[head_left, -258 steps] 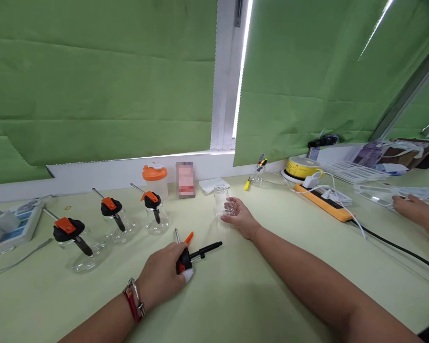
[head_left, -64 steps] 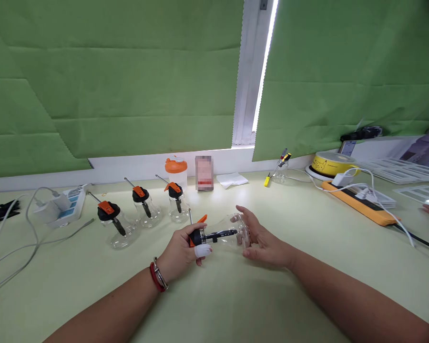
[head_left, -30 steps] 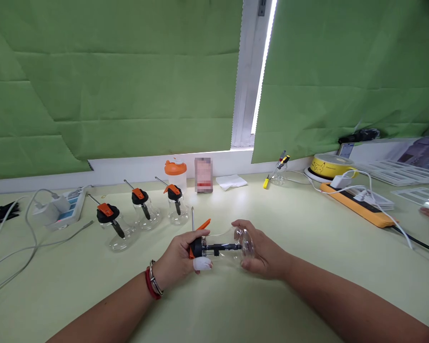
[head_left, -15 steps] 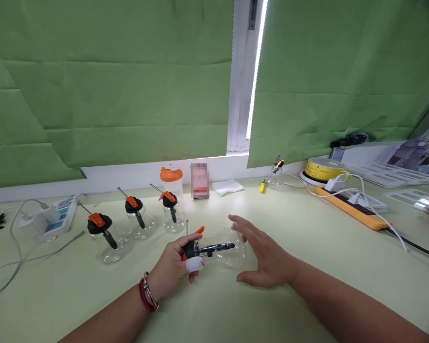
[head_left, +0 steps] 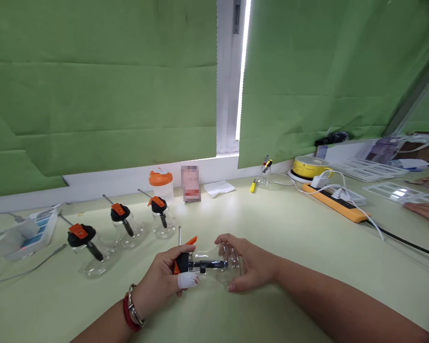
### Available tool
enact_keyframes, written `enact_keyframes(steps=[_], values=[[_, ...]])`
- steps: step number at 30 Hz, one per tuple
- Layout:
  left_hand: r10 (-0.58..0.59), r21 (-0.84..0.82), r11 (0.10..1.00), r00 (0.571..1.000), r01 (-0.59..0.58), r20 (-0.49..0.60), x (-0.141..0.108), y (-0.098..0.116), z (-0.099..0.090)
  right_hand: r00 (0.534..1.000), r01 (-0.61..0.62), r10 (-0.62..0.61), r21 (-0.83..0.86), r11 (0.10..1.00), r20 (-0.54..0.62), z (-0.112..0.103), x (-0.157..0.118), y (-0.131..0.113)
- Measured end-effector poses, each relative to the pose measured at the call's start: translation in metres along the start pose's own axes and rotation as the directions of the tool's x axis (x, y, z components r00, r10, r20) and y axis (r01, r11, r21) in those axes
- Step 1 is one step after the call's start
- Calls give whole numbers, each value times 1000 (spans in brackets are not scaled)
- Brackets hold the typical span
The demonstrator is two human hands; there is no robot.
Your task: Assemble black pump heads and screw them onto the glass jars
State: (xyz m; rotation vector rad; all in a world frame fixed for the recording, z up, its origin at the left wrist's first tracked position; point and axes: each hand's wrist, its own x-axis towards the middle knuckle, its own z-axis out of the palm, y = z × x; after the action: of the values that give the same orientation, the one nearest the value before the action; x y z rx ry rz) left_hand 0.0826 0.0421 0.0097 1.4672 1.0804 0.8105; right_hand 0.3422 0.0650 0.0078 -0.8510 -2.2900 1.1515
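A clear glass bottle lies on its side between my hands, low over the table or resting on it; I cannot tell which. Its black-and-orange lid has a thin metal rod sticking out, and a dark tube runs inside the glass. My left hand, with white tape on the thumb, is closed around the lid end. Around the wide base curls my right hand, fingers on top and thumb below. Similar lidded bottles stand to the left: one nearest, one in the middle and one farther right.
Behind are an orange-lidded cup, a small box and white paper. A yellow tool lies by a small glass. Rightward are an orange power strip and another person's hand. A white power strip lies left.
My right hand has closed in on the bottle's base and now grips it. My left hand keeps its hold on the lid. The view has swung slightly to the right.
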Motion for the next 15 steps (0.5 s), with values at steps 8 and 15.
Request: enact_keyframes(steps=[8, 15], values=[[231, 214, 950, 973, -225, -3, -4, 11, 2, 982, -145, 129, -116, 983, -138, 2, 1, -11], [363, 334, 885, 930, -324, -61, -3, 5, -8, 908, -217, 148, -137, 967, -393, -15, 2, 13]])
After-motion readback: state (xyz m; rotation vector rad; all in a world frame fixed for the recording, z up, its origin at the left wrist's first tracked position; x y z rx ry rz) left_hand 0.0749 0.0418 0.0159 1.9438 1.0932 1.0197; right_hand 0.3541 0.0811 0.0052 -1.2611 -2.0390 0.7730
